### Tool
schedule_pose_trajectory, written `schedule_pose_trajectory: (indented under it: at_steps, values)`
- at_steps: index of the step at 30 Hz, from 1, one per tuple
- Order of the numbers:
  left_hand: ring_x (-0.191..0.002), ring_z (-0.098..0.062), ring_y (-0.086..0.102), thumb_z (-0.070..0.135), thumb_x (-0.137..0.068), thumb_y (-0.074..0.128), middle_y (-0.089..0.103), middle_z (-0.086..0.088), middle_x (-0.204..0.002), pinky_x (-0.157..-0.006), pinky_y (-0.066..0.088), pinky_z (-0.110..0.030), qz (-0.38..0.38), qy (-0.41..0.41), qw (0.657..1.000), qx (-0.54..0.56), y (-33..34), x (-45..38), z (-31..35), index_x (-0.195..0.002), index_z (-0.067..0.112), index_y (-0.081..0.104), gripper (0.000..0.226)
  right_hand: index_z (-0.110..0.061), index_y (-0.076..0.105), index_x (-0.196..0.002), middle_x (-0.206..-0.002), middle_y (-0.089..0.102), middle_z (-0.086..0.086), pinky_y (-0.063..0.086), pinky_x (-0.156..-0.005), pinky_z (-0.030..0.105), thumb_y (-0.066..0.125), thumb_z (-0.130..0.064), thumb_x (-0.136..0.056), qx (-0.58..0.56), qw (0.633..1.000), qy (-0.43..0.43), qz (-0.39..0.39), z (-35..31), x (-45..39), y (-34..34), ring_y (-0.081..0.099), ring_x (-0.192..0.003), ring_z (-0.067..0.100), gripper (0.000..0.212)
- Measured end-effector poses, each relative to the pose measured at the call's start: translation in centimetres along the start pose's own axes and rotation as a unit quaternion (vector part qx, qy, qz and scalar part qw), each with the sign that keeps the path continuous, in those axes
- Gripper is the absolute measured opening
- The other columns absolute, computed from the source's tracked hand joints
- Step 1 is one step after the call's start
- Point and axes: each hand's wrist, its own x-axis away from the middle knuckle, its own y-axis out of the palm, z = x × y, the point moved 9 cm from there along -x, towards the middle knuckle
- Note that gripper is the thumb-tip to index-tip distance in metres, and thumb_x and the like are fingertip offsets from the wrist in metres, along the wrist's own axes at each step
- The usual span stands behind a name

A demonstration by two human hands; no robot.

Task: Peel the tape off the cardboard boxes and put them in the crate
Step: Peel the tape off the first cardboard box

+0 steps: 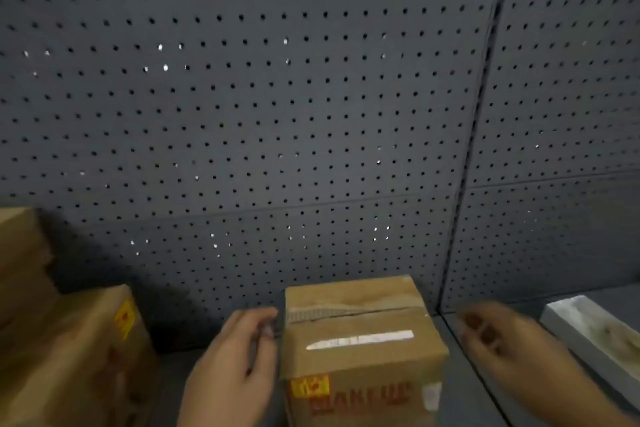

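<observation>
A small cardboard box (363,347) stands on the dark shelf at bottom centre, with red lettering and a yellow label on its front. Clear tape (346,310) runs along its top seam, and a white strip lies on the near flap. My left hand (235,364) is beside the box's left side, fingertips at the seam's left end; whether it pinches the tape is unclear. My right hand (502,340) hovers blurred to the right of the box, apart from it, fingers loosely curled and holding nothing. No crate is in view.
Two more cardboard boxes sit at the left, one large box (76,357) near me and another (20,260) behind it. A pale flat slab (595,333) lies at the right. A dark pegboard wall (277,114) closes off the back.
</observation>
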Motion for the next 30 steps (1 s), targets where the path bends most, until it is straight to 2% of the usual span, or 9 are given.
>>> schedule_pose_trajectory:
  at_steps: [4,9,13,16,18,20,23,27,30]
  values:
    - [-0.102,0.019,0.055,0.057,-0.098,0.049,0.057,0.035,-0.111,-0.087,0.054,-0.026,0.01,0.018,0.994,0.105,1.8,1.0,-0.6,-0.11,0.053,0.06,0.017,-0.046,0.067,-0.098,-0.086,0.07,-0.024,0.054,-0.071,0.028,0.058,-0.053,-0.093,-0.142,0.983,-0.042,0.109,-2.3,0.9,-0.9,0.067,-0.083,-0.001,0.013]
    - [-0.107,0.0,0.06,0.067,-0.097,0.047,0.055,0.022,-0.125,-0.097,0.054,-0.04,0.012,0.042,0.991,0.125,4.6,2.5,-0.8,-0.134,0.043,0.054,0.044,-0.038,0.066,-0.115,-0.103,0.069,-0.02,0.055,-0.078,0.026,0.048,-0.064,-0.094,-0.208,0.97,-0.085,0.091,-5.3,2.2,1.6,0.065,-0.095,-0.001,0.039]
    - [-0.108,-0.008,0.058,0.062,-0.1,0.045,0.054,0.016,-0.132,-0.095,0.05,-0.038,0.013,0.014,0.994,0.11,4.6,3.3,-0.2,-0.137,0.04,0.047,0.043,-0.031,0.064,-0.126,-0.116,0.056,-0.012,0.048,-0.088,0.028,0.054,-0.056,-0.1,-0.169,0.977,-0.085,0.097,-5.8,1.3,3.2,0.057,-0.104,0.003,0.038]
    - [-0.112,-0.013,0.058,0.056,-0.104,0.035,0.054,0.016,-0.138,-0.091,0.044,-0.037,-0.004,0.009,0.998,0.055,4.8,4.2,1.0,-0.143,0.043,0.04,0.041,-0.029,0.062,-0.129,-0.117,0.05,-0.004,0.047,-0.08,0.028,0.056,-0.048,-0.101,-0.155,0.978,-0.072,0.121,-5.7,1.1,3.9,0.056,-0.094,0.003,0.035]
    - [-0.124,-0.018,0.056,0.055,-0.104,0.029,0.051,0.012,-0.147,-0.095,0.043,-0.038,-0.021,0.003,1.0,0.022,5.0,4.2,1.7,-0.154,0.046,0.035,0.05,-0.031,0.059,-0.139,-0.113,0.046,-0.005,0.049,-0.076,0.032,0.05,-0.045,-0.104,-0.129,0.98,-0.066,0.133,-6.0,1.3,4.3,0.056,-0.088,0.007,0.039]
    - [-0.124,-0.018,0.057,0.056,-0.104,0.026,0.055,0.009,-0.145,-0.1,0.048,-0.04,-0.036,-0.011,0.999,0.002,5.1,3.8,1.6,-0.158,0.05,0.032,0.055,-0.03,0.059,-0.143,-0.107,0.042,-0.007,0.051,-0.072,0.033,0.042,-0.044,-0.106,-0.081,0.983,-0.068,0.148,-6.3,1.5,4.7,0.055,-0.085,0.011,0.043]
    - [-0.098,-0.012,0.063,0.056,-0.102,0.029,0.069,0.012,-0.111,-0.088,0.054,-0.036,-0.03,-0.011,1.0,0.0,5.2,3.0,1.1,-0.154,0.052,0.038,0.053,-0.028,0.065,-0.133,-0.1,0.039,-0.008,0.046,-0.061,0.031,0.036,-0.045,-0.103,-0.042,0.978,-0.086,0.186,-6.6,1.4,4.7,0.052,-0.08,0.011,0.045]
    - [-0.109,-0.016,0.059,0.057,-0.102,0.032,0.058,0.012,-0.123,-0.094,0.052,-0.04,-0.006,0.008,1.0,-0.017,5.2,2.5,0.7,-0.152,0.051,0.042,0.052,-0.024,0.066,-0.107,-0.096,0.039,-0.01,0.05,-0.058,0.032,0.041,-0.041,-0.101,-0.041,0.971,-0.091,0.219,-6.6,1.0,4.5,0.052,-0.071,0.01,0.031]
    - [-0.107,-0.013,0.061,0.049,-0.105,0.036,0.062,0.015,-0.124,-0.093,0.054,-0.04,0.01,0.014,1.0,0.01,4.5,1.9,0.3,-0.141,0.05,0.056,0.041,-0.026,0.063,-0.1,-0.096,0.04,-0.009,0.049,-0.055,0.033,0.045,-0.04,-0.098,-0.059,0.968,-0.092,0.227,-6.4,0.9,4.1,0.053,-0.067,0.011,0.023]
